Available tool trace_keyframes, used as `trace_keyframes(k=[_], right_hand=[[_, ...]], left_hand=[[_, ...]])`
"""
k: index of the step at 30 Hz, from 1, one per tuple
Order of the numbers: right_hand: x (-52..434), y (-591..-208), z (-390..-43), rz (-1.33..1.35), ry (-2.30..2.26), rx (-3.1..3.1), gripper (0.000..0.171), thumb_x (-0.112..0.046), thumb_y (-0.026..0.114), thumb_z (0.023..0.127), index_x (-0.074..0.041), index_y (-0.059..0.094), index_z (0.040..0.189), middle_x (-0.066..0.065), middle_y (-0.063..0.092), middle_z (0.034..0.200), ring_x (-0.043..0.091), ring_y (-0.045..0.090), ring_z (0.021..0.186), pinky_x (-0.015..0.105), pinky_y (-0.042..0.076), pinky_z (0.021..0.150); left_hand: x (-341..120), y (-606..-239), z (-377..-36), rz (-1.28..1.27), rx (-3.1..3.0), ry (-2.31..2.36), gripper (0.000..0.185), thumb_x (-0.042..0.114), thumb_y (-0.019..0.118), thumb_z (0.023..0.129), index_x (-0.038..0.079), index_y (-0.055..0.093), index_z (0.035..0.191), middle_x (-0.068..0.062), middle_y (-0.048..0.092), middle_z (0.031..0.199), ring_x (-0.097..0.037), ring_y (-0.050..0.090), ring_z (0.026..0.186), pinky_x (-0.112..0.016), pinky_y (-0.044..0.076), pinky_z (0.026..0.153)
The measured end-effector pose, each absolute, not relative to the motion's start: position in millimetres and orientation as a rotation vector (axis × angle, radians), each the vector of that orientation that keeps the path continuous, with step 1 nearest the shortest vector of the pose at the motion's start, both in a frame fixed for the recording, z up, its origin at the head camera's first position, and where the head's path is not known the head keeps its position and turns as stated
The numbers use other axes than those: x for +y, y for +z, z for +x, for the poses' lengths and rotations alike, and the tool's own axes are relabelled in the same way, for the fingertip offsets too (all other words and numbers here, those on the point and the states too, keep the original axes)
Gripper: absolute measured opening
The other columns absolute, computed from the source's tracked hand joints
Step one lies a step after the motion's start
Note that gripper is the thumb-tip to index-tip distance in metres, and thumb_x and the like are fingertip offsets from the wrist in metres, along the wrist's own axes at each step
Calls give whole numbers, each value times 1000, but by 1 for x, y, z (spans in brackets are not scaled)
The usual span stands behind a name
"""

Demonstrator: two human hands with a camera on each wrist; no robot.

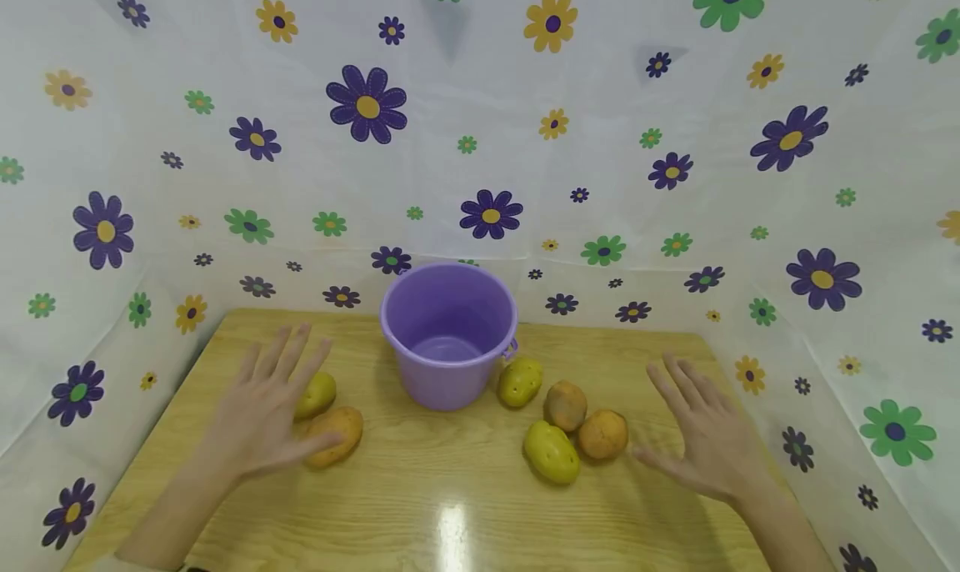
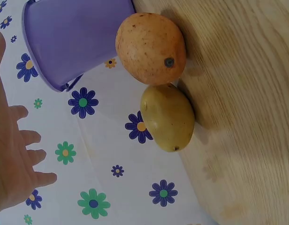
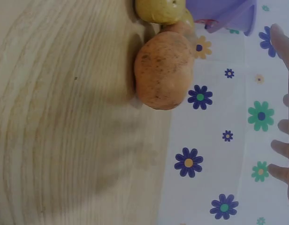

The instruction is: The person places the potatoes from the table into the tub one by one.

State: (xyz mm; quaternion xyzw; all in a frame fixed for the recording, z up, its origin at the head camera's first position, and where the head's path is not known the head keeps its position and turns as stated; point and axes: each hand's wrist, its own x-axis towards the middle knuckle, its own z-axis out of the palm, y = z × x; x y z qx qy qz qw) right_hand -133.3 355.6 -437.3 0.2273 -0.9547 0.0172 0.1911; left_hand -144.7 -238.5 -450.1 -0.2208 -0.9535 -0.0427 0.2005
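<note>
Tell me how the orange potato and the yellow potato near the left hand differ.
Colour: the orange potato is orange-brown; the yellow potato is greenish yellow.
Marks: the orange potato bears a bold dark round spot; the yellow potato has a smaller one near its end.
Place: in the head view, the orange potato lies lower in the picture than the yellow potato.
Shared: both are rounded and rest on the table.

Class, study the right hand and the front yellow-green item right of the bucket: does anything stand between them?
Yes, sideways: the orange-brown item lies on the table between the right hand and the yellow-green item. From above, nothing visible seems to block it.
</note>
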Motion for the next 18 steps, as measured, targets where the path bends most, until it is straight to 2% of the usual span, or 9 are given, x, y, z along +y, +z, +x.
trace_keyframes(k=[4,6,13,18], right_hand=[[354,-444,-135,673,77,-2691,116,-74,76,78,-20,28,169,9,23,178,32,27,163,67,44,112],[354,-447,-136,694,92,-2689,116,-74,76,78,-19,28,169,9,23,178,32,27,163,68,44,112],[356,-454,-140,740,98,-2704,114,-72,77,79,-19,29,168,10,27,176,43,43,150,70,47,110],[357,-463,-141,750,56,-2706,114,-72,77,79,-19,29,168,13,32,174,47,48,144,68,48,111]], left_hand=[[-234,-453,-151,-649,-2651,-129,119,91,56,81,15,30,167,-23,24,174,-47,28,160,-73,29,123],[-232,-456,-154,-663,-2646,-129,118,91,55,81,15,30,167,-23,25,174,-47,28,160,-72,30,123],[-222,-462,-166,-693,-2594,-147,121,86,63,78,13,30,167,-24,31,172,-46,31,159,-70,33,123],[-214,-462,-174,-714,-2595,-143,119,93,48,83,14,25,169,-23,27,174,-44,26,162,-67,30,126]])
